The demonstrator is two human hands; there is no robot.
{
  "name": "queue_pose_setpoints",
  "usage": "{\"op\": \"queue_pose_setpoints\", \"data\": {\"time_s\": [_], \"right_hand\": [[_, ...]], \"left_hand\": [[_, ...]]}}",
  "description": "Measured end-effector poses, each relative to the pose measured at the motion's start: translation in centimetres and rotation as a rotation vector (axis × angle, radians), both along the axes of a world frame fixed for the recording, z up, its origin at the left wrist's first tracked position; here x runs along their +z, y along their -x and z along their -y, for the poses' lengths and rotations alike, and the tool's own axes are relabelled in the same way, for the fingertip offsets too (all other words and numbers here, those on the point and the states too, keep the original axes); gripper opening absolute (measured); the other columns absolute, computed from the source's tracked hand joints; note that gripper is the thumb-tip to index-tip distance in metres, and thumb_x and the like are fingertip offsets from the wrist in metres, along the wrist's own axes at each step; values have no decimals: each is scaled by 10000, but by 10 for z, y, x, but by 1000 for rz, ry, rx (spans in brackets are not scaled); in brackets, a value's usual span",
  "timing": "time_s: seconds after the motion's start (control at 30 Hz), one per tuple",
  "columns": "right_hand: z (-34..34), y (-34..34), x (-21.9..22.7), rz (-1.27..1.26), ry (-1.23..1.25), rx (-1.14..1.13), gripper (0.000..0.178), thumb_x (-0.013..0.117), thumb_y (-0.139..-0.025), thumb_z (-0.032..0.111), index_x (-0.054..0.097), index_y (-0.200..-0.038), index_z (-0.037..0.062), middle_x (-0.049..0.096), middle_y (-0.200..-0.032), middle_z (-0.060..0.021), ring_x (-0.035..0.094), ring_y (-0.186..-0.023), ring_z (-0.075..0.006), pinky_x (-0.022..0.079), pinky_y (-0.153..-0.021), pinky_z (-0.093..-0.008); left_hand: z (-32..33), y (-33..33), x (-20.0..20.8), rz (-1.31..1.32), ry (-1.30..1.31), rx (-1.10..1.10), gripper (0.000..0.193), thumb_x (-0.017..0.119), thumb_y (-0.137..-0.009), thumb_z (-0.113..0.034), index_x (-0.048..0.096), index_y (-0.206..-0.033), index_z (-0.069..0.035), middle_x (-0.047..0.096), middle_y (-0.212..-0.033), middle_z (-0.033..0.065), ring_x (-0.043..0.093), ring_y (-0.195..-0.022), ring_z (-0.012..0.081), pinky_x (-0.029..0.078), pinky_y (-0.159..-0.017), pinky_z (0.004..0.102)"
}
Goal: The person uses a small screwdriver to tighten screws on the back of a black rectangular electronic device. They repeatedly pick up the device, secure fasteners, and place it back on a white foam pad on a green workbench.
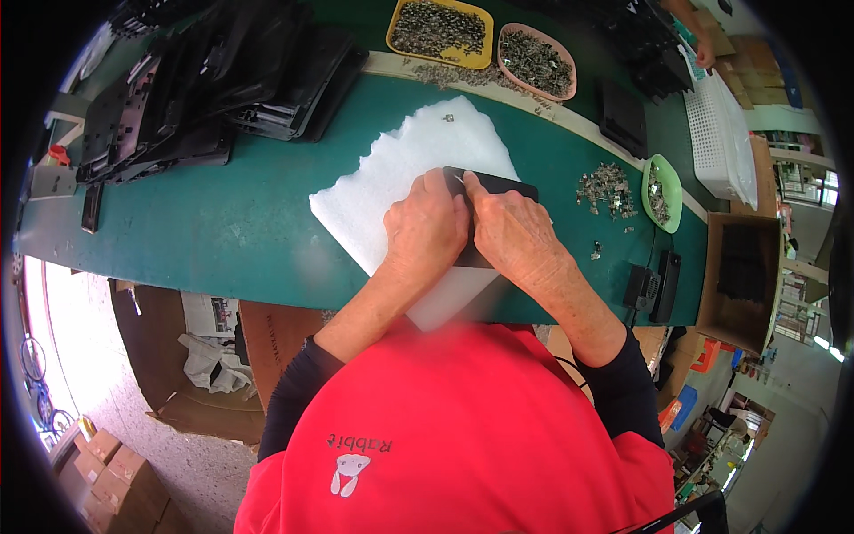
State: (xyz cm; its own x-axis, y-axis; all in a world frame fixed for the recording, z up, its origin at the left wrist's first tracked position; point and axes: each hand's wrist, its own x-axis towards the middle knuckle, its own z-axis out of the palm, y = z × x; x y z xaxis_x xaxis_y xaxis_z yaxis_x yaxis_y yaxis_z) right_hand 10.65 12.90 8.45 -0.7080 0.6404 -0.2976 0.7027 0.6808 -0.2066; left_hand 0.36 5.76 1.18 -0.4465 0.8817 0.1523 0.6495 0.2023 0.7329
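Black plastic panel [509, 183] on white foam sheet [356, 191], near its right edge. Left hand [427, 222] bunched, right hand [511, 227] curled, both on panel; undersides hidden, cannot tell whether either grip pinches anything. Panel probably light, stiff, slightly slippery; best held by opposite edges.

I see one dark flat panel [509, 183], which has straight edges and one corner pointing to the upper right. It lies flat, slightly turned, on a white soft sheet [391, 169] with ragged far edge. The left hand [427, 222] and the right hand [516, 233] press upon it from both sides, so I cannot see its middle fully; its far edge and near part remain visible to me.
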Motion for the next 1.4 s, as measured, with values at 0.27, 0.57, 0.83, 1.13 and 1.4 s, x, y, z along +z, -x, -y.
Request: {"op": "queue_pose_setpoints", "data": {"time_s": [0.27,0.57,0.83,1.13,1.4], "right_hand": [[-7,16,11,90,-34,148,173,533,-864,75,666,-889,-32,689,-849,-230,692,-848,-388,558,-738,-462],[-14,3,9,-32,-136,299,216,513,-881,49,628,-1023,-67,665,-745,-240,680,-738,-416,558,-655,-473],[-7,-10,-3,57,-74,25,395,525,-890,55,579,-1274,-22,668,-770,-244,679,-731,-403,551,-647,-484],[-5,-18,-11,33,-101,34,422,526,-884,42,573,-1300,-13,676,-750,-203,676,-700,-384,553,-641,-476],[-4,-13,-8,38,-73,17,416,513,-898,51,567,-1303,-29,665,-739,-228,672,-696,-400,552,-644,-485]], "left_hand": [[-2,1,0,-50,72,-38,254,604,-879,-198,533,-991,19,599,-895,187,641,-690,376,520,-596,476],[-1,0,1,46,87,-30,253,595,-887,-194,516,-1014,11,618,-965,194,653,-752,409,525,-667,498],[1,2,2,29,47,-31,258,639,-865,-153,498,-999,15,613,-895,197,652,-668,387,523,-582,471],[0,1,0,-15,21,-21,265,643,-862,-157,493,-990,20,604,-868,190,644,-637,371,518,-559,458],[0,1,-1,-37,3,-21,266,646,-859,-155,488,-984,20,605,-855,186,643,-621,366,519,-547,451]]}}
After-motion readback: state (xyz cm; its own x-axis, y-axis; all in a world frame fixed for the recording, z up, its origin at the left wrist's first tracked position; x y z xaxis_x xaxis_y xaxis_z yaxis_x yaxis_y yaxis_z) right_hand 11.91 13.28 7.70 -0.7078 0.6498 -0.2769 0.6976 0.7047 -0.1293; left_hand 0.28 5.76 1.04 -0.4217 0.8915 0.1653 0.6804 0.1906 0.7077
